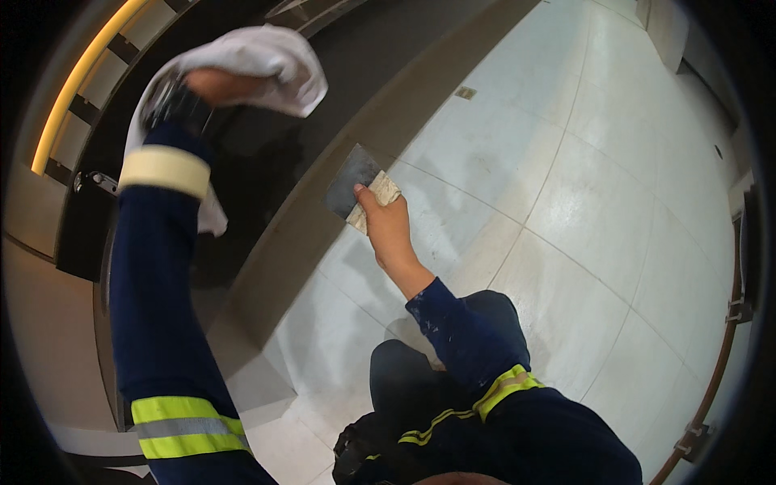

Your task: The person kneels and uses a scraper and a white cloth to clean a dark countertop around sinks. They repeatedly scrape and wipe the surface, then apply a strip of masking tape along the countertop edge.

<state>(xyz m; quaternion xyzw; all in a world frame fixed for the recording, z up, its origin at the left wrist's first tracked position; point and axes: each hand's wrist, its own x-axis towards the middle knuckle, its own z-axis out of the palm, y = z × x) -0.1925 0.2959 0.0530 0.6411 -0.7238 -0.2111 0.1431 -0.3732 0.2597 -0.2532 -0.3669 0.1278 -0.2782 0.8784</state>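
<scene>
scraper (356, 171) sits in the right hand (386, 225), mid-scene over the floor (582, 234). fingers are closed round its pale handle (387, 187), thumb laid up against the blade. it looks light and stiff — thin metal, probably hard to damage — and the rough handle should not slip; best held there, away from the edge.

cloth (279, 61) hangs over and around the left hand (226, 85), farther left: soft, limp, likely to trail. that hand is blurred and partly covered, so how far it is curled i cannot tell. behind it is a dark slab (259, 153) — contact unclear — with a brown band (388, 121) alongside. floor tiles are pale, slightly glossy; a light strip (73, 81) glows far left, a pipe (722, 356) runs at right.
</scene>
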